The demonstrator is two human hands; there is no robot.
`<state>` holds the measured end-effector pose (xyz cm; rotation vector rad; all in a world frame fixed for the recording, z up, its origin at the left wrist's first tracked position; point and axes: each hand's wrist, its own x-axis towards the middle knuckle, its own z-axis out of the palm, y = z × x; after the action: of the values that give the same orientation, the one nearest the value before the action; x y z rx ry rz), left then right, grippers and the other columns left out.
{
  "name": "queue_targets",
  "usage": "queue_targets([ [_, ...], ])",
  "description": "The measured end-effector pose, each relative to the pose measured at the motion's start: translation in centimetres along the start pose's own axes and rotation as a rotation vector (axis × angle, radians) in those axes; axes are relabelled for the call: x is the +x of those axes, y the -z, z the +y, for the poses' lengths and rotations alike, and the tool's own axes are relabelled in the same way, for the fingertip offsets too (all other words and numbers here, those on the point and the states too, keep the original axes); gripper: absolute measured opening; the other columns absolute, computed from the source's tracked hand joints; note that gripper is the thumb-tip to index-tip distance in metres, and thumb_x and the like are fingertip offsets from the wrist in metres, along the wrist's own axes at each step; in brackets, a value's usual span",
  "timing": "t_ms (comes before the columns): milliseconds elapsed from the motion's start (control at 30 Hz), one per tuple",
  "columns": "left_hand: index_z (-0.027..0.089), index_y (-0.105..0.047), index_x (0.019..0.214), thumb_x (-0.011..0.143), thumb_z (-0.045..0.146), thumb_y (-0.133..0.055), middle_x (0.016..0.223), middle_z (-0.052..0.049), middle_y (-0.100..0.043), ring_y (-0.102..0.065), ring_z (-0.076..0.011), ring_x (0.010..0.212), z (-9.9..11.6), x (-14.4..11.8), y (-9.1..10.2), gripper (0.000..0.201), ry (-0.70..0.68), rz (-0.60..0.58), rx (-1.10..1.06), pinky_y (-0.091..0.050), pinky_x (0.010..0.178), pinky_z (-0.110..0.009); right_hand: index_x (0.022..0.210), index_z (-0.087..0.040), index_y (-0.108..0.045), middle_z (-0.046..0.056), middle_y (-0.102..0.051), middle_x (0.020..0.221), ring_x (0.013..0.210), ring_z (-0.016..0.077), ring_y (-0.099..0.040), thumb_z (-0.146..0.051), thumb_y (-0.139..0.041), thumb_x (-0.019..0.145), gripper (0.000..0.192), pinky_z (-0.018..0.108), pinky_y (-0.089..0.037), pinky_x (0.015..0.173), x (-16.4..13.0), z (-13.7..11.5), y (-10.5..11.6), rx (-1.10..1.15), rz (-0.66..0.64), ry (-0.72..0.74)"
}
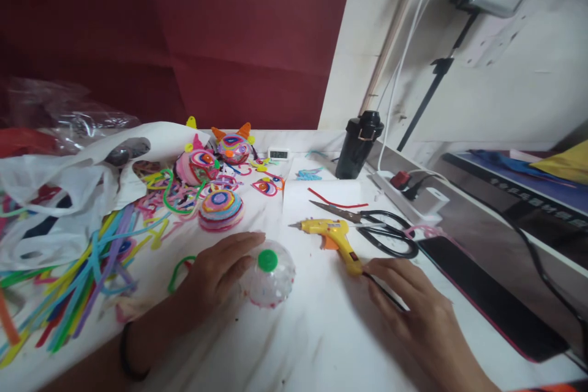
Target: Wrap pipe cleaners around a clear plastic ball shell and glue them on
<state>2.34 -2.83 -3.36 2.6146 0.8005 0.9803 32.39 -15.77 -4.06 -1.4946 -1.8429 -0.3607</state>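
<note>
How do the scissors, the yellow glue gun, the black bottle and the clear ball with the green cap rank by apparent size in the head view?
1. scissors, the longest.
2. yellow glue gun.
3. clear ball and black bottle: they look alike, and the bottle stands farther from the camera, so unranked.

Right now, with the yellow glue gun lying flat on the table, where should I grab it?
Probably take the yellow glue gun by its handle, coming from the near right, where the right hand already rests. The handle slants toward that hand; the nozzle points left, away from it.
</note>
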Motion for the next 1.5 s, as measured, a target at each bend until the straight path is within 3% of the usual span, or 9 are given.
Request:
queue_targets([
  [233,0.024,-0.047,0.135,0.087,0.046,-0.056,0.131,-0.007,-0.061,-0.059,-0.0232,0.117,-0.8,-0.5,0.4,0.053,0.104,-0.082,-0.039,-0.05,0.097,-0.034,0.112,-0.016,-0.061,0.014,-0.069,0.102,0.087,0.0276,-0.067,-0.04,-0.046,0.094,0.033,0.042,-0.055,0.072,-1.4,1.3,-0.9,-0.207,-0.174,-0.02],
  [433,0.025,-0.036,0.141,0.075,0.042,-0.07,0.137,-0.01,-0.055,-0.055,-0.0277,0.122,-1.4,-1.3,-0.5,0.077,0.096,-0.181,-0.05,-0.047,0.1,-0.04,0.115,-0.018,-0.058,0.013,-0.072,0.099,0.08,0.0253,-0.071,-0.044,-0.044,0.094,0.036,0.034,-0.059,0.061,-1.4,1.9,-1.4,-0.27,-0.249,-0.06],
  [567,0.026,-0.035,0.141,0.071,0.032,-0.073,0.141,-0.01,-0.051,-0.052,-0.0286,0.126,-1.4,-1.8,-1.5,0.08,0.102,-0.147,-0.03,-0.045,0.103,-0.042,0.114,-0.019,-0.058,0.013,-0.071,0.098,0.073,0.0235,-0.071,-0.041,-0.044,0.094,0.032,0.031,-0.056,0.053,-0.5,1.7,-1.6,-0.242,-0.279,-0.15],
  [733,0.026,-0.037,0.141,0.07,0.03,-0.069,0.14,-0.011,-0.052,-0.054,-0.0315,0.123,-1.5,-2.1,-2.4,0.078,0.128,-0.087,-0.018,-0.048,0.1,-0.046,0.113,-0.02,-0.058,0.009,-0.069,0.093,0.07,0.0222,-0.068,-0.035,-0.05,0.09,0.028,0.032,-0.054,0.059,1.5,1.0,-1.2,-0.131,-0.382,-0.244],
  [867,0.024,-0.039,0.14,0.072,0.034,-0.064,0.136,-0.012,-0.056,-0.058,-0.0334,0.117,-1.6,-2.0,-2.5,0.074,0.07,-0.019,-0.017,-0.052,0.096,-0.045,0.112,-0.018,-0.061,0.008,-0.069,0.087,0.065,0.0203,-0.064,-0.047,-0.054,0.088,0.038,0.031,-0.05,0.058,2.9,1.0,-1.0,-0.008,-0.463,-0.349],
  [1067,0.026,-0.037,0.141,0.072,0.031,-0.064,0.137,-0.009,-0.055,-0.058,-0.0329,0.118,-1.5,-1.9,-2.3,0.074,0.071,-0.036,-0.02,-0.051,0.097,-0.045,0.091,-0.016,-0.066,0.006,-0.065,0.075,0.062,0.0185,-0.057,-0.045,-0.052,0.087,0.032,0.03,-0.042,0.058,5.2,0.7,-1.8,0.017,-0.507,-0.483],
  [1233,0.027,-0.032,0.142,0.07,0.027,-0.066,0.142,-0.009,-0.05,-0.052,-0.0323,0.124,-1.7,-2.1,-2.4,0.08,0.116,-0.089,-0.072,-0.045,0.103,-0.047,0.068,-0.019,-0.057,0.001,-0.06,0.062,0.055,0.0155,-0.049,-0.033,-0.059,0.075,0.016,0.027,-0.032,0.052,6.6,0.8,-2.9,-0.001,-0.57,-0.635],
  [1333,0.029,-0.031,0.142,0.068,0.025,-0.069,0.143,-0.008,-0.048,-0.05,-0.0315,0.127,-1.6,-2.2,-2.4,0.082,0.162,-0.117,-0.105,-0.042,0.106,-0.047,0.068,-0.019,-0.054,0.0,-0.057,0.061,0.054,0.0143,-0.049,-0.031,-0.058,0.073,0.013,0.026,-0.032,0.05,6.6,1.4,-3.4,0.142,-0.567,-0.731],
  [1500,0.029,-0.03,0.142,0.071,0.024,-0.068,0.144,-0.008,-0.047,-0.048,-0.0315,0.127,-1.3,-2.2,-2.2,0.081,0.179,-0.144,-0.101,-0.041,0.106,-0.048,0.076,-0.019,-0.052,-0.005,-0.047,0.056,0.048,0.011,-0.041,-0.036,-0.058,0.075,0.018,0.023,-0.031,0.044,6.2,1.0,-2.5,0.684,-0.43,-0.906],
])
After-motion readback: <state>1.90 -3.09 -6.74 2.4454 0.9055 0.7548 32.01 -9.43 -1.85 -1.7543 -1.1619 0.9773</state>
